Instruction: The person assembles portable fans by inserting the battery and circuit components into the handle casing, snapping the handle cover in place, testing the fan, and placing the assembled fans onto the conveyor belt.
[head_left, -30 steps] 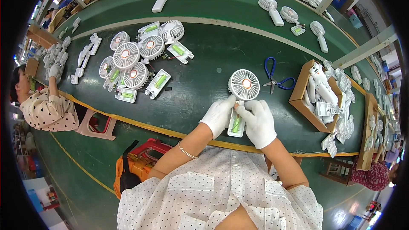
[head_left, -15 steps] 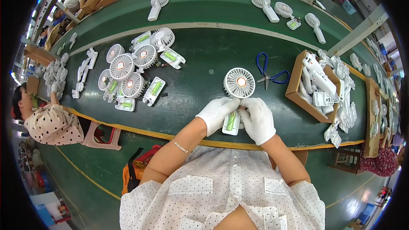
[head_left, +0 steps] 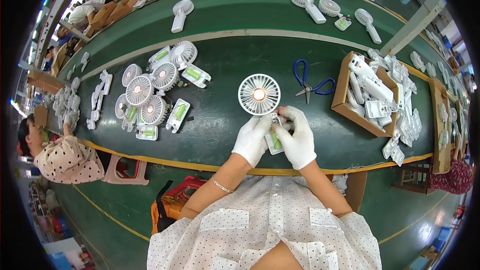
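Observation:
A white round fan head (head_left: 259, 94) with an orange centre lies face up in front of me. Just below it, both gloved hands meet at an open white handle shell (head_left: 275, 146) with a green part inside. My left hand (head_left: 252, 141) is closed at the fan's neck and the shell's left side. From the other side my right hand (head_left: 298, 142) pinches the top of the shell, its bare thumb or fingertips showing through the glove. What lies exactly between the fingertips is mostly hidden. Blue-handled pliers (head_left: 308, 89) rest spread on the table to the right.
Several open fans (head_left: 140, 90) are heaped on the left of the green table. A cardboard box (head_left: 341, 104) of white shells stands on the right, with more shells beside it. Finished-looking fans (head_left: 182, 15) lie on the green belt beyond. A co-worker (head_left: 65, 155) sits at far left.
The fan head has shifted left relative to the handle shell. My left hand has turned more upright beside the neck, and my right fingers have moved up around the shell's top. The view has shifted slightly.

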Motion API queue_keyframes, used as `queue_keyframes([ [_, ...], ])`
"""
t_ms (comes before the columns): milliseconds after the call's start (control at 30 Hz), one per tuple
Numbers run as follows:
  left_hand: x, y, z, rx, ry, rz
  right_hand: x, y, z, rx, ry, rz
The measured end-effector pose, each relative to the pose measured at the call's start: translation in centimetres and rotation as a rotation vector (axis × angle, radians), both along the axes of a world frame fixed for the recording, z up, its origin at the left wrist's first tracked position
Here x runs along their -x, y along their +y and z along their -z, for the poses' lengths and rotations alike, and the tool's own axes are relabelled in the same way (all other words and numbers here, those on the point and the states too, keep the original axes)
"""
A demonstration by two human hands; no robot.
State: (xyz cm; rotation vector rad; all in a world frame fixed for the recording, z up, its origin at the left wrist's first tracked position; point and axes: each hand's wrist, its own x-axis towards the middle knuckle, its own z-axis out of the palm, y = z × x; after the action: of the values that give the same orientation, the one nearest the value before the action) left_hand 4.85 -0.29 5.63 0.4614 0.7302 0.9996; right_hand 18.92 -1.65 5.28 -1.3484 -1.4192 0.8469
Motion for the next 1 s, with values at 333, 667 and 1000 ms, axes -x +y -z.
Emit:
queue_keyframes([
  [333,0.3,-1.1,-1.2,-0.097,0.113,0.022,-4.2,-0.8,-3.6,-0.273,-0.346,-0.010],
  [667,2.3,-0.7,-2.3,-0.146,0.101,-0.031,-20.9,-0.3,-9.8,-0.110,-1.219,-0.006],
  [1000,2.7,-1.0,-3.0,-0.152,0.198,-0.138,-10.8,-2.9,-6.2,-0.080,-0.178,0.063],
])
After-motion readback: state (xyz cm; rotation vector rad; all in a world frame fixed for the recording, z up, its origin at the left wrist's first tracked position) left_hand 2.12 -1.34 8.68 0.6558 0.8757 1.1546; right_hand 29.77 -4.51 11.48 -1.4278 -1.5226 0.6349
